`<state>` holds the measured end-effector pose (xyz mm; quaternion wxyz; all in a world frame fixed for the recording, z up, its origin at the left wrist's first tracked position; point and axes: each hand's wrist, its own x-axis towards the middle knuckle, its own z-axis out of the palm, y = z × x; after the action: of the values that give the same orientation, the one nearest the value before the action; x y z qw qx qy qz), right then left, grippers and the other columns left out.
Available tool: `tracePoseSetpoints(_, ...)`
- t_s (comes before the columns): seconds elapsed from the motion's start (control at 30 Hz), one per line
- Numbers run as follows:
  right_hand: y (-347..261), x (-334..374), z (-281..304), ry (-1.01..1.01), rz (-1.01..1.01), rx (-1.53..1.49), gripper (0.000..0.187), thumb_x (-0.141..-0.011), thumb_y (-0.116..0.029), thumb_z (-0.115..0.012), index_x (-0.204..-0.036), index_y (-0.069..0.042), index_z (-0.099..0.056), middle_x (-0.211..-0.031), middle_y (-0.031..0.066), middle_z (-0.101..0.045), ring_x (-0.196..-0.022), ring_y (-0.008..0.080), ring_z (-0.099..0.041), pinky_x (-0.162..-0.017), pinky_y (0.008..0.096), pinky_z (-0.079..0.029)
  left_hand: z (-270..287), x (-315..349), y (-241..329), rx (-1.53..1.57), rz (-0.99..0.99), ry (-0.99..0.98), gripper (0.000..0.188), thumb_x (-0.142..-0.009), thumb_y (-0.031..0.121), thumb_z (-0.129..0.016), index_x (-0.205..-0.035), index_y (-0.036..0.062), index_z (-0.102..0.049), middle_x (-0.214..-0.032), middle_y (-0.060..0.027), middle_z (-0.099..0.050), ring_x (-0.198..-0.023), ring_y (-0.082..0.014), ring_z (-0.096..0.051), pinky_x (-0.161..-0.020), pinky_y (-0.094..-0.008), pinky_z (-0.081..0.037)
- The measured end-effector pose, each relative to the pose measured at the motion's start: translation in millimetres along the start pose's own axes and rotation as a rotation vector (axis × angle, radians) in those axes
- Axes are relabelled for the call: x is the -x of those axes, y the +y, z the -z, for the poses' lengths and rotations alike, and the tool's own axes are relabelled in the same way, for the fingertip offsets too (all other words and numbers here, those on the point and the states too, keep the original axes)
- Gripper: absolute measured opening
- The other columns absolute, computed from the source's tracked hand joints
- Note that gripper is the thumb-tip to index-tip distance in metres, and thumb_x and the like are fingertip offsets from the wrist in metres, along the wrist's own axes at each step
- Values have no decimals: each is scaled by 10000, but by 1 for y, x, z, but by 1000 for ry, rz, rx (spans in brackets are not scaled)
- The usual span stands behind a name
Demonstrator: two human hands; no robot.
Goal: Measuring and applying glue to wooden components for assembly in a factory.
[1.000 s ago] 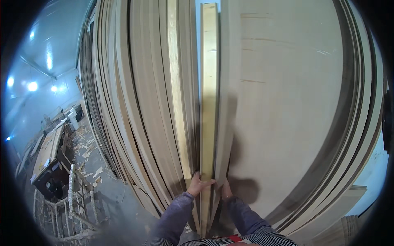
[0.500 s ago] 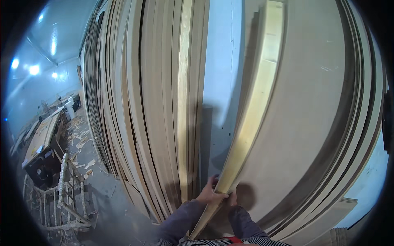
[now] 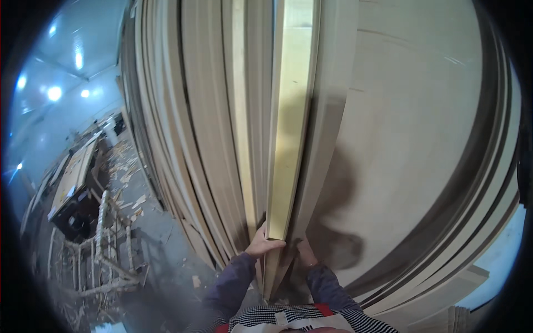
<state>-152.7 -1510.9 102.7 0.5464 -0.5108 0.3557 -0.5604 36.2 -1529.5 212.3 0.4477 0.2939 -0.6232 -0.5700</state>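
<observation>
A long, narrow wooden board (image 3: 286, 183) stands upright in front of me, its pale yellow face lit. My left hand (image 3: 261, 244) is closed round its left edge low down, with the thumb across the front face. My right hand (image 3: 307, 253) is to the right of this board, against the lower part of a brownish upright board (image 3: 327, 139). Its fingers are in shadow and partly hidden, so their grip does not show. Another yellowish narrow board (image 3: 242, 122) stands upright just to the left.
Many tall boards (image 3: 208, 111) lean in a row at the left. A wide wooden panel (image 3: 411, 139) and curved-looking panel edges fill the right. On the left floor stand a whitish rod frame (image 3: 105, 250) and a long dark bench (image 3: 78, 213), among wood scraps (image 3: 125, 166).
The long board has swung left from a tilt to upright, beside the stacked boards, covering the pale blue gap. My right hand has moved off it to the brownish board. My view has shifted slightly.
</observation>
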Motion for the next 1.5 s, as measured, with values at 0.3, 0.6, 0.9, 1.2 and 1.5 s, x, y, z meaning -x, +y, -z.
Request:
tracePoseSetpoints(0.3, -65, -36, -61, -248, 216, -164, 586, -835, -134, -661, -1361, -1, -440, -1258, 84, -569, -1182, 178, -525, -1024, 328, -403, 15, 67, 32, 105, 49, 195, 415, -833, 91, -739, -1217, 36, -592, -1090, -23, -666, -1005, -117, -610, -901, -313, -487)
tracePoseSetpoints(0.6, -105, -35, -120, -454, 244, -119, 707, -686, -122, -834, -1293, -17, -486, -1201, 73, -588, -1137, 166, -540, -997, 326, -421, 65, 116, 11, 243, -111, 567, 194, -916, 133, -645, -1091, 51, -648, -984, -17, -682, -927, -116, -632, -846, -294, -503)
tracePoseSetpoints(0.9, -107, -27, -162, -540, 213, 7, 706, -638, -102, -859, -1248, -39, -510, -1182, 57, -587, -1130, 164, -543, -998, 334, -426, 59, 137, 36, -37, -298, 904, 351, -1011, 266, -514, -1257, 17, -495, -1181, -70, -584, -1088, -159, -554, -937, -331, -454)
tracePoseSetpoints(1.2, -113, -17, -165, -490, 155, -106, 682, -635, -122, -885, -1207, -34, -524, -1146, 71, -606, -1082, 176, -575, -949, 331, -459, 2, 135, 66, -752, -480, 1121, 471, -895, 239, -652, -1250, -17, -479, -1167, -91, -597, -1056, -155, -560, -926, -327, -461)
tracePoseSetpoints(1.5, -131, 10, -149, -453, 201, 237, 689, -686, -114, -866, -1261, -18, -500, -1174, 71, -608, -1101, 169, -573, -960, 338, -462, -16, 137, 115, -281, -243, 977, 554, -795, 172, -794, -1235, -29, -525, -1056, -76, -677, -893, -161, -648, -833, -321, -533)
